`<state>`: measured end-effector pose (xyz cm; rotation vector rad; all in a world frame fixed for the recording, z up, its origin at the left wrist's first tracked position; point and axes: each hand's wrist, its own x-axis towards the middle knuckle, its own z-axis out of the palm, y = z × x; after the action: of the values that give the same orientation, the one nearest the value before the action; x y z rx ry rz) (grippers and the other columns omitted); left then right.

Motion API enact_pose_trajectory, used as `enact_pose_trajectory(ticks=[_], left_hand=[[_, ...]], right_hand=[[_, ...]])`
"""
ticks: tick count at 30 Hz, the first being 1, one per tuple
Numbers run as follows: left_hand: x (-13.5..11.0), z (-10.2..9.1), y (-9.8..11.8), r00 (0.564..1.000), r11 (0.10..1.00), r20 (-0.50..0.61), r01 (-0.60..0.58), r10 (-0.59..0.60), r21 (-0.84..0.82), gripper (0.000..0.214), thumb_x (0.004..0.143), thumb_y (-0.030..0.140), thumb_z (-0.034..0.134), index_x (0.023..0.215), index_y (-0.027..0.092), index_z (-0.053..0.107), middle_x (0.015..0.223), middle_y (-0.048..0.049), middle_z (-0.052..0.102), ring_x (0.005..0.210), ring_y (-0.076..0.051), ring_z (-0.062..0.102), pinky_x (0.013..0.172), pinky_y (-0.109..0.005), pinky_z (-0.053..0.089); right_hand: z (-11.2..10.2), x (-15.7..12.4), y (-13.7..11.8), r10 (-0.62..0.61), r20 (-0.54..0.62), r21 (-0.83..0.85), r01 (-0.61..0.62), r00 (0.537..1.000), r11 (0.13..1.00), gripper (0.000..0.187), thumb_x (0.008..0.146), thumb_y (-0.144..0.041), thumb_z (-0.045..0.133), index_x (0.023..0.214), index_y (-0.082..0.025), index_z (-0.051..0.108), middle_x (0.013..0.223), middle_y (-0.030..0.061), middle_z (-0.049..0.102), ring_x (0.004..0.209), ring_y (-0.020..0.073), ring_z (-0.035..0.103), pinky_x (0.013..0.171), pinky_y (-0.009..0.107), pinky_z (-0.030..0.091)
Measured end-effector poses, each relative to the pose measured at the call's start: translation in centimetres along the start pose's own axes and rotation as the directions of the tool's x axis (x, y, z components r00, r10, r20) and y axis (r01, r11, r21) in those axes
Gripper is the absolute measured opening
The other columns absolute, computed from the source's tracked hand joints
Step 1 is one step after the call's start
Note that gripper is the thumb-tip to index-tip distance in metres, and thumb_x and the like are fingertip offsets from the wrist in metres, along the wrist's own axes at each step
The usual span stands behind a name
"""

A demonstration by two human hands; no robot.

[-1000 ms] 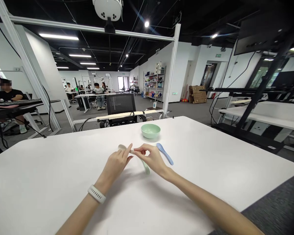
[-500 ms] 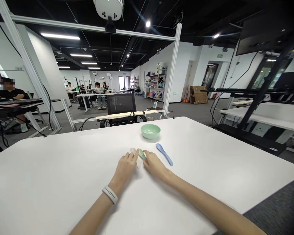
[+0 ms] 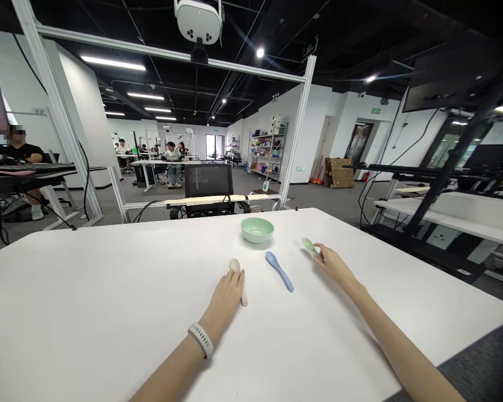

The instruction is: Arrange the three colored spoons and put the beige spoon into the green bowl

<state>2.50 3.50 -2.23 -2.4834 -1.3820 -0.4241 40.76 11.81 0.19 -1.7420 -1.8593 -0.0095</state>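
On the white table (image 3: 88,290) my left hand (image 3: 226,298) lies flat, fingers over the handle of a cream spoon (image 3: 236,267) whose bowl points away from me. My right hand (image 3: 334,267) is out to the right, fingers closed on the handle of a green spoon (image 3: 308,245) that rests on or just above the tabletop. Between the hands lies a blue spoon (image 3: 279,270), untouched. A pale green bowl (image 3: 257,229) stands beyond the blue spoon.
A black office chair (image 3: 207,184) stands behind the table's far edge. A metal frame (image 3: 295,123) rises around the table, with a headset (image 3: 198,21) mounted on top. People sit at desks at the far left and back. A dark stand is at right.
The hands were together at the table's middle with the cream and green spoons. Now they have parted: the right carried the green spoon to the right, the left stays on the cream spoon.
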Motion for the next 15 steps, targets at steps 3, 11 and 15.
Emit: enact_pose_trajectory(ticks=[3, 11, 15], left_hand=[[0.0, 0.2, -0.1, 1.0, 0.999, 0.013, 0.003, -0.003, -0.052, 0.056, 0.092, 0.002, 0.035, 0.147, 0.011, 0.047, 0.138, -0.0153, 0.068, 0.121, -0.023, 0.066, 0.101, -0.038, 0.053], [0.1, -0.6, 0.3, 1.0, 0.986, 0.001, 0.012, -0.012, -0.165, 0.054, 0.102, 0.05, 0.043, 0.14, 0.014, 0.055, 0.143, -0.0172, 0.065, 0.13, -0.03, 0.06, 0.108, -0.048, 0.049], [0.1, -1.1, 0.5, 0.999, 0.977, 0.012, 0.053, -0.051, -0.206, 0.057, 0.1, 0.051, 0.046, 0.141, 0.013, 0.055, 0.143, -0.0177, 0.065, 0.13, -0.032, 0.06, 0.108, -0.05, 0.048]], right_hand=[[0.6, -0.5, 2.3, 0.062, 0.027, 0.012, -0.063, 0.998, 0.998, 0.044, 0.087, -0.03, 0.051, 0.126, -0.015, 0.067, 0.079, 0.0063, 0.069, 0.072, 0.0227, 0.063, 0.072, 0.031, 0.048], [0.8, -0.6, 3.1, 0.152, 0.076, -0.049, -0.149, 0.985, 0.988, 0.042, 0.087, -0.025, 0.052, 0.12, -0.012, 0.074, 0.089, 0.0123, 0.076, 0.082, 0.0248, 0.068, 0.08, 0.031, 0.049], [0.8, -0.7, 3.5, 0.162, 0.046, -0.076, -0.158, 0.986, 0.984, 0.037, 0.087, -0.026, 0.054, 0.114, -0.015, 0.076, 0.096, 0.014, 0.077, 0.085, 0.0255, 0.069, 0.08, 0.031, 0.049]])
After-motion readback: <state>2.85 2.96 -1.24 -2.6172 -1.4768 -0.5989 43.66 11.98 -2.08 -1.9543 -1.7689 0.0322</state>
